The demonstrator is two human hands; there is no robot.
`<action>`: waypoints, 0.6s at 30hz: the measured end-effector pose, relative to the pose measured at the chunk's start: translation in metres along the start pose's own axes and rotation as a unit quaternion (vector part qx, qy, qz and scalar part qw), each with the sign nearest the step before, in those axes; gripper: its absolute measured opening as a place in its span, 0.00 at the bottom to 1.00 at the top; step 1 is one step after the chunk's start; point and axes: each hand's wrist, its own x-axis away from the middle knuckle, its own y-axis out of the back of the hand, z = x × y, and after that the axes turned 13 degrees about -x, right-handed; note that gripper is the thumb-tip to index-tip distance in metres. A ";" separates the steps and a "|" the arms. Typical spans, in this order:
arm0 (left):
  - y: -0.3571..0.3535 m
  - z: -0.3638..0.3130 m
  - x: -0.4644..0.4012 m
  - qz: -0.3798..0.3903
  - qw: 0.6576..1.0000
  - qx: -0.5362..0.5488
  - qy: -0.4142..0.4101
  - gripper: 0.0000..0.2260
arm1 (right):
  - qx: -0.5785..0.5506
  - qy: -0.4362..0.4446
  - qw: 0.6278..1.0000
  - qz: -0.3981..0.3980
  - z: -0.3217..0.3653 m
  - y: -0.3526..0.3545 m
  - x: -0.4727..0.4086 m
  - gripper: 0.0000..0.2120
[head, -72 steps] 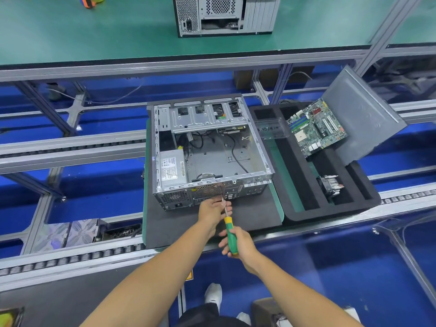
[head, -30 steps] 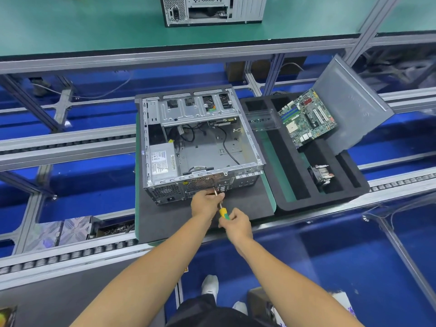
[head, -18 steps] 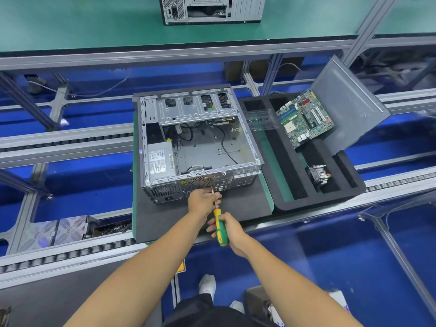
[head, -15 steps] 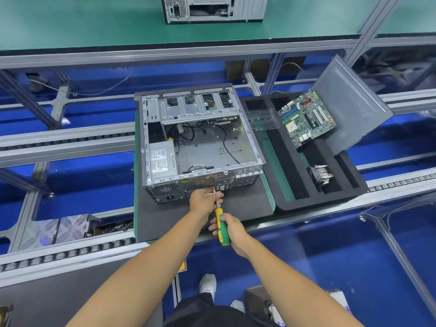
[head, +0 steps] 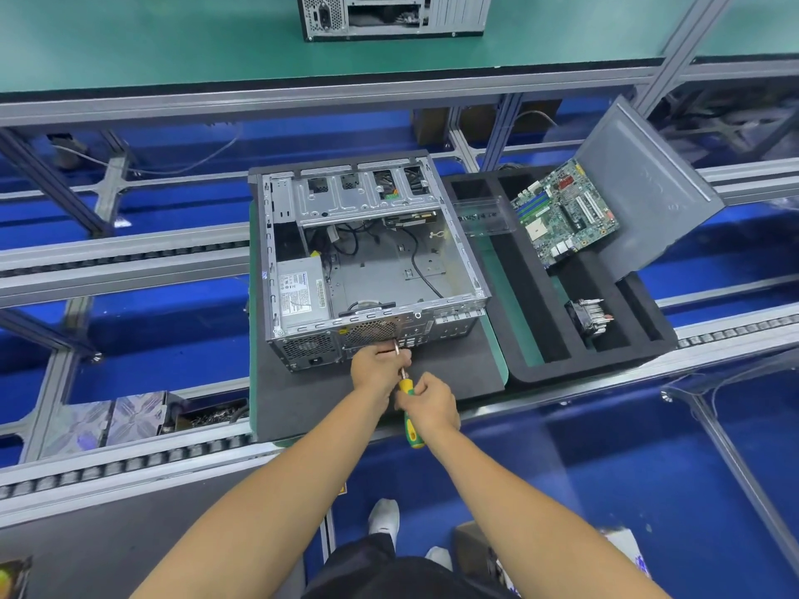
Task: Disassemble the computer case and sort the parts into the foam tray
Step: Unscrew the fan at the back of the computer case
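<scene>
An open grey computer case (head: 372,270) lies on a dark mat (head: 311,408), its rear panel facing me and a power supply (head: 300,291) inside at the left. My right hand (head: 428,404) grips the yellow-green handle of a screwdriver (head: 410,421) whose tip points at the rear panel. My left hand (head: 378,367) pinches the screwdriver's shaft right at that panel. To the right sits the black foam tray (head: 532,369), holding a green motherboard (head: 566,214), a heatsink fan (head: 590,315) and a clear plastic piece (head: 486,216).
A grey side panel (head: 648,188) leans on the tray's far right corner. Another computer case (head: 393,15) stands on the green bench behind. Aluminium conveyor rails (head: 129,464) run left to right. A bin of small parts (head: 207,415) sits low at the left.
The hands stay at the case's rear panel. My right hand has slid up the screwdriver handle and turned on it; the left hand keeps pinching the shaft.
</scene>
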 end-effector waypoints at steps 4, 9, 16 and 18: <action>0.003 -0.002 -0.001 0.030 0.999 0.029 0.001 0.11 | -0.203 -0.057 0.967 0.144 -0.004 0.005 0.001 0.07; 0.004 -0.003 -0.002 0.055 0.995 0.077 0.025 0.10 | -0.355 -0.190 0.880 0.251 -0.027 0.007 0.003 0.20; 0.005 -0.001 -0.005 0.070 0.990 0.112 0.049 0.07 | -0.343 -0.133 0.910 0.191 -0.021 0.006 -0.003 0.15; 0.004 -0.002 -0.005 0.074 0.988 0.122 0.050 0.09 | -0.332 -0.104 0.924 0.159 -0.021 0.004 -0.001 0.12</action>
